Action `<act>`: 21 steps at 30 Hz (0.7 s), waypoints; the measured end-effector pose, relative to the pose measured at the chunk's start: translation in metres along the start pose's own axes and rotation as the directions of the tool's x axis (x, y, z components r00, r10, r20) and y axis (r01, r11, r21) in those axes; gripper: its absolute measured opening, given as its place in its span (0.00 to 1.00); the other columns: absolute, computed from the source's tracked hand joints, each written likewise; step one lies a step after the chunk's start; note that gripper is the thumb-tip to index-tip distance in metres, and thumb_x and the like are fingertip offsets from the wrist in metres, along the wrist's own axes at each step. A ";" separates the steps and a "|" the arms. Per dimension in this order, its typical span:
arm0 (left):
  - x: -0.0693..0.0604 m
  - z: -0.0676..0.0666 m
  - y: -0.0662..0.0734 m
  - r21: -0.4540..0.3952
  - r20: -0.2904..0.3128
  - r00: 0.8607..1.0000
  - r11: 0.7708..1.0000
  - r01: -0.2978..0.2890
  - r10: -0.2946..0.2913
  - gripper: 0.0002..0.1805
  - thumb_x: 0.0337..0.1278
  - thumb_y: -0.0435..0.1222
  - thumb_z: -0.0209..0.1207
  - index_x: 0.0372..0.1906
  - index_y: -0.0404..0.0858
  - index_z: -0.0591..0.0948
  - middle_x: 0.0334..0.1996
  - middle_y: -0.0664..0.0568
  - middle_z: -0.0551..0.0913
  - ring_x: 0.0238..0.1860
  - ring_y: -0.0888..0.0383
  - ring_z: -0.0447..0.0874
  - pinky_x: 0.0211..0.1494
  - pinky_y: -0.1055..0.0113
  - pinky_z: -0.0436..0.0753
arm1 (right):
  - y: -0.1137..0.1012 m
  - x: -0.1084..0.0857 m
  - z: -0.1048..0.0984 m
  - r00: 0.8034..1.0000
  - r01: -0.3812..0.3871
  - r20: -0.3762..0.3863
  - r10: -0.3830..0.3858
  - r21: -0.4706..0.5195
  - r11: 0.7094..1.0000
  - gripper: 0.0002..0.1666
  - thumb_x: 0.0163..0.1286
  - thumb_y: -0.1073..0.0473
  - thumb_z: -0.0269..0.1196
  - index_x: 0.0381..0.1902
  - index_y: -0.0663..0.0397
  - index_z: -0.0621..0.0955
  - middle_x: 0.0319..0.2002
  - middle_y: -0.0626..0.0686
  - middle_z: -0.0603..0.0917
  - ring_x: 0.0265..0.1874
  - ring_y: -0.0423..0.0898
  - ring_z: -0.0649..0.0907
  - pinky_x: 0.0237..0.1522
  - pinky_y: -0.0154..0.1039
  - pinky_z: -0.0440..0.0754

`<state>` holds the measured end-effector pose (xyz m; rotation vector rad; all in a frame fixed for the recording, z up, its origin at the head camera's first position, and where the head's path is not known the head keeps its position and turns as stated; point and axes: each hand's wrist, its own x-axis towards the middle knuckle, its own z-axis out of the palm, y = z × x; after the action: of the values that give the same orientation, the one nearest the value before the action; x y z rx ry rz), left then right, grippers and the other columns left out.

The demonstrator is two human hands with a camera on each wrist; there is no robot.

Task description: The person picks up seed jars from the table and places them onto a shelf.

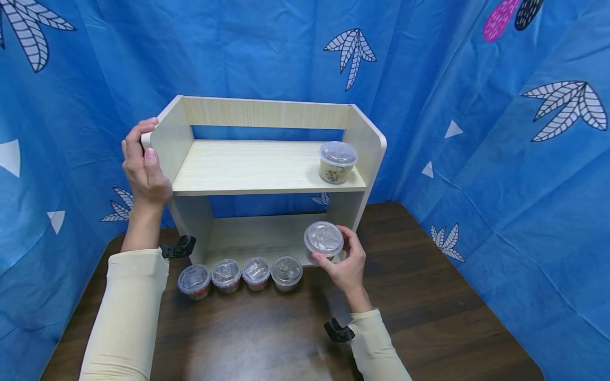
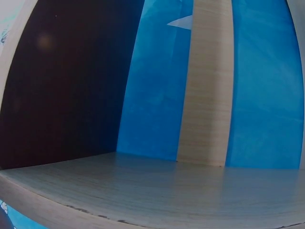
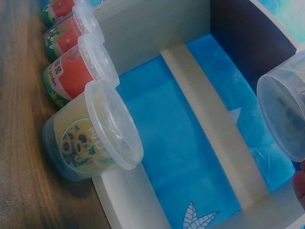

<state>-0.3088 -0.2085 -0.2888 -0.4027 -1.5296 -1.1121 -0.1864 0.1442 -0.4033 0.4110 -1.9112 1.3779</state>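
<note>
My left hand (image 1: 145, 164) grips the front edge of the left side panel of a pale wooden two-tier shelf (image 1: 257, 166). In the right hand (image 1: 348, 264) is a clear plastic tub (image 1: 324, 238) with a round lid, held by its side at the right front of the lower tier. That tub (image 3: 286, 105) also shows at the right edge of the right wrist view. Another lidded tub (image 1: 338, 163), with yellowish contents or label, stands at the right end of the upper tier. The left wrist view shows the shelf board (image 2: 157, 191) but no hand.
Several lidded tubs (image 1: 256, 272) stand in a row on the dark wooden table (image 1: 257, 338) before the shelf. The nearest in the right wrist view has a yellowish label (image 3: 78, 143); others are red and green. A blue patterned curtain (image 1: 267, 47) hangs behind and beside.
</note>
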 end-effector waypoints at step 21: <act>0.000 0.000 -0.001 0.003 0.003 1.000 1.000 -0.008 0.008 0.30 0.53 0.44 0.38 0.55 0.28 0.73 0.59 0.49 0.79 0.59 0.59 0.73 0.60 0.69 0.72 | -0.010 0.009 0.001 1.000 0.029 -0.006 -0.029 0.015 0.999 0.41 0.45 0.60 0.74 0.53 0.81 0.73 0.45 0.72 0.80 0.40 0.42 0.78 0.41 0.26 0.75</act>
<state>-0.3096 -0.2090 -0.2887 -0.4087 -1.5310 -1.1029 -0.1863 0.1411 -0.3896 0.4405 -1.8839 1.3741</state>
